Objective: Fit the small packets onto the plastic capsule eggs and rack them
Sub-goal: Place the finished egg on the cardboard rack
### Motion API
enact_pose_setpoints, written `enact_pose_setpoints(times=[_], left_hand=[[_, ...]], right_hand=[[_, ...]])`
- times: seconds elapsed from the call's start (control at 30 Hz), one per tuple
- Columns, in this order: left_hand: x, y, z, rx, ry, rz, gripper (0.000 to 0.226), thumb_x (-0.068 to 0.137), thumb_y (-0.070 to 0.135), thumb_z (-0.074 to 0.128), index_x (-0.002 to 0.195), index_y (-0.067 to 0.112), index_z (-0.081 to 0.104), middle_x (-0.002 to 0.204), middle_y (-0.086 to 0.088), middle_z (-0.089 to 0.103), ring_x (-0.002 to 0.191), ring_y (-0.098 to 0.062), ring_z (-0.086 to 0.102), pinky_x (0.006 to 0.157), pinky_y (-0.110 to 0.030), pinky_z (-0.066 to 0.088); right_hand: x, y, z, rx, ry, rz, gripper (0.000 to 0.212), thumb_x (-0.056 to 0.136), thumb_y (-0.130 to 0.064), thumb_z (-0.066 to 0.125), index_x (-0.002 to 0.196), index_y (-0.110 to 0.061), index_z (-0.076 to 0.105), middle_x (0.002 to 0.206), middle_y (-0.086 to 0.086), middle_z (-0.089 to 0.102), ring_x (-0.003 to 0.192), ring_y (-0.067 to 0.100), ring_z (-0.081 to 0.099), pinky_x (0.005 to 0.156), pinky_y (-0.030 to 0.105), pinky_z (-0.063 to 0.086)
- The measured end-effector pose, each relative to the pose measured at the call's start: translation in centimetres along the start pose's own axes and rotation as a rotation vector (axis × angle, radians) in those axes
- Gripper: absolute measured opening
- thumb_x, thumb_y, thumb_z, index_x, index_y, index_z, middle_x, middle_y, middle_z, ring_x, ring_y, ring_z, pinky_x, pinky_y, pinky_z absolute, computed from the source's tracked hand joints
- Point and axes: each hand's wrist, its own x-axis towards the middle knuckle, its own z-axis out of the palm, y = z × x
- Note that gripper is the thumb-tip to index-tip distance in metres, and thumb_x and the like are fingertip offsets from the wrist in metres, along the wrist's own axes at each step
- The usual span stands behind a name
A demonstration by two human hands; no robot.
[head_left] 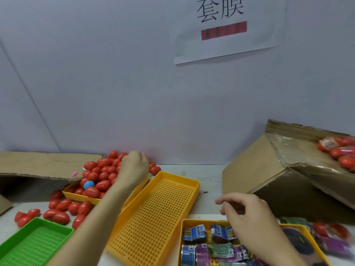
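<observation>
A heap of red capsule eggs [103, 169], with one blue egg [88, 184] among them, fills a yellow tray [80, 195] at the back left. My left hand [133, 166] reaches into the far side of the heap with fingers curled down; what it grips is hidden. My right hand [244, 210] hovers with loosely curled fingers, holding nothing, above a yellow tray [199, 221] of small blue, purple and green packets [195, 233]. Between them lies an empty yellow perforated rack tray [153, 214].
Loose red eggs [55, 213] lie on the table at the left beside a green perforated tray [34, 242]. A cardboard box [278, 177] holding wrapped red eggs [340, 150] tilts at the right. Flat cardboard [38, 164] lies at the back left. More packets and eggs [330, 231] sit at the far right.
</observation>
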Motion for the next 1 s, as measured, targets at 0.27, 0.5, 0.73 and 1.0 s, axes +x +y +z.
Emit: enact_pose_setpoints(times=[0.27, 0.5, 0.73, 1.0], left_hand=[[-9.6, 9.5, 0.3, -0.848, -0.031, -0.081, 0.022, 0.090, 0.010, 0.042, 0.072, 0.011, 0.054, 0.064, -0.002, 0.048, 0.064, -0.023, 0.047, 0.058, -0.037, 0.036], [-13.7, 5.1, 3.3, -0.825, -0.093, -0.135, 0.017, 0.090, 0.014, 0.066, 0.098, 0.029, 0.061, 0.093, -0.001, 0.066, 0.079, -0.011, 0.063, 0.070, -0.028, 0.056], [-12.4, 3.4, 5.4, -0.786, -0.095, -0.156, 0.014, 0.086, 0.016, 0.073, 0.093, 0.025, 0.064, 0.090, -0.001, 0.067, 0.081, -0.017, 0.066, 0.062, -0.021, 0.052], [-12.3, 3.7, 5.2, -0.882, -0.125, -0.131, 0.010, 0.084, 0.013, 0.072, 0.088, 0.021, 0.067, 0.083, -0.008, 0.070, 0.073, -0.020, 0.066, 0.063, -0.030, 0.055]], right_hand=[[-1.1, -1.1, -0.9, -0.181, -0.204, 0.055, 0.016, 0.094, -0.027, 0.063, 0.084, -0.034, 0.073, 0.083, -0.009, 0.070, 0.072, 0.003, 0.066, 0.067, 0.017, 0.055], [-1.8, -2.7, 0.0, -0.442, -0.326, 0.102, 0.003, 0.083, -0.039, 0.074, 0.082, -0.038, 0.072, 0.096, -0.016, 0.055, 0.084, 0.005, 0.061, 0.076, 0.017, 0.050], [-2.1, -4.9, 0.6, -0.647, -0.405, 0.186, 0.025, 0.081, -0.047, 0.073, 0.099, -0.035, 0.060, 0.106, -0.010, 0.047, 0.103, 0.008, 0.052, 0.096, 0.030, 0.045], [-2.0, -4.6, 2.5, -0.820, -0.472, 0.189, 0.031, 0.089, -0.034, 0.067, 0.114, -0.025, 0.052, 0.092, 0.000, 0.039, 0.122, 0.023, 0.048, 0.096, 0.036, 0.040]])
